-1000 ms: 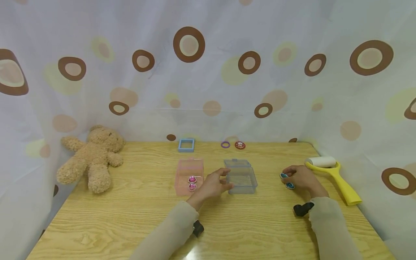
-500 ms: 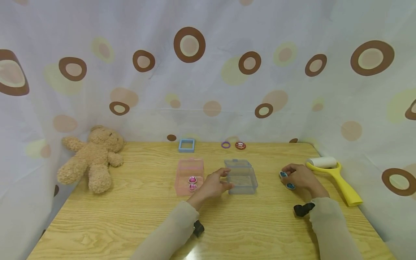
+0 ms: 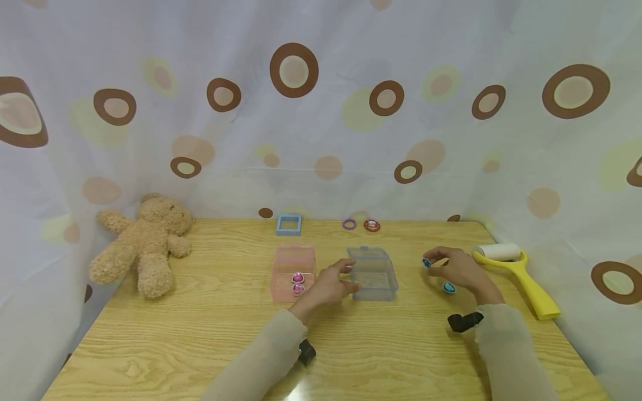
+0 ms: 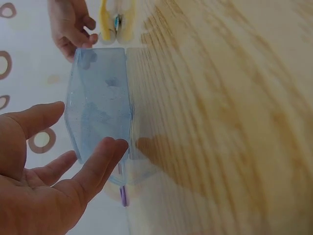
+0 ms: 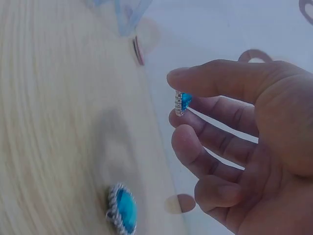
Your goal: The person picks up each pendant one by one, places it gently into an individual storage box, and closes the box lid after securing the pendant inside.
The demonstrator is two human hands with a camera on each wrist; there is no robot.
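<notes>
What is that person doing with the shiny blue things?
A person sits at a wooden table. Their right hand pinches one blue gem between thumb and fingers, lifted off the table. A second blue gem lies on the wood beside that hand. Their left hand rests against the clear blue box, which stands open. Next to it, a pink box holds two pink gems. A teddy bear and a yellow lint roller lie at the sides.
</notes>
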